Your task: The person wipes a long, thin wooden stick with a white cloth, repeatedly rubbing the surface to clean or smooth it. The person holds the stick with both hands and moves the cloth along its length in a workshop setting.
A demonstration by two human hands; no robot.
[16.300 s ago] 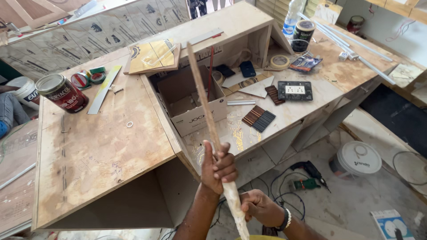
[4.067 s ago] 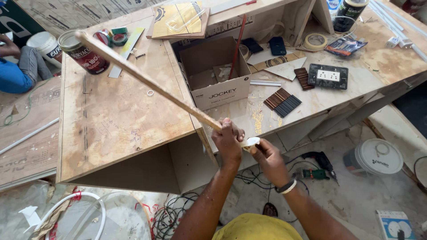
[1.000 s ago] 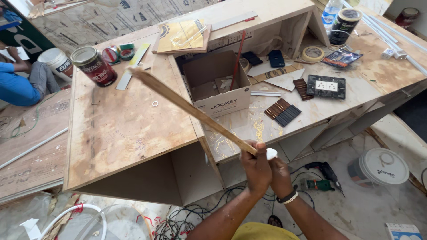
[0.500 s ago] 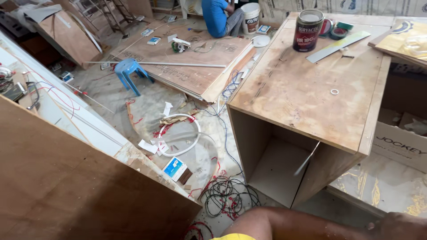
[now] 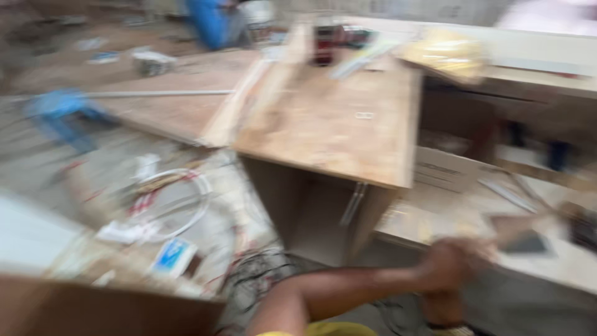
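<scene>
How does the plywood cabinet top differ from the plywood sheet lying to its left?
The plywood cabinet top sits raised on an open-fronted cabinet; the plywood sheet lies lower, near the floor. The cabinet top carries a dark can at its far edge; the sheet has a long thin rod across it. Both are flat, bare, light-brown wood. Motion blur hides finer detail.

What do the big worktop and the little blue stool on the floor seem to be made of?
The worktop looks like bare plywood: pale tan, matt, faint grain and stains, with no paint or varnish showing. The blue stool looks like moulded plastic, going by its even bright colour, though the picture is too blurred to be sure.
</scene>
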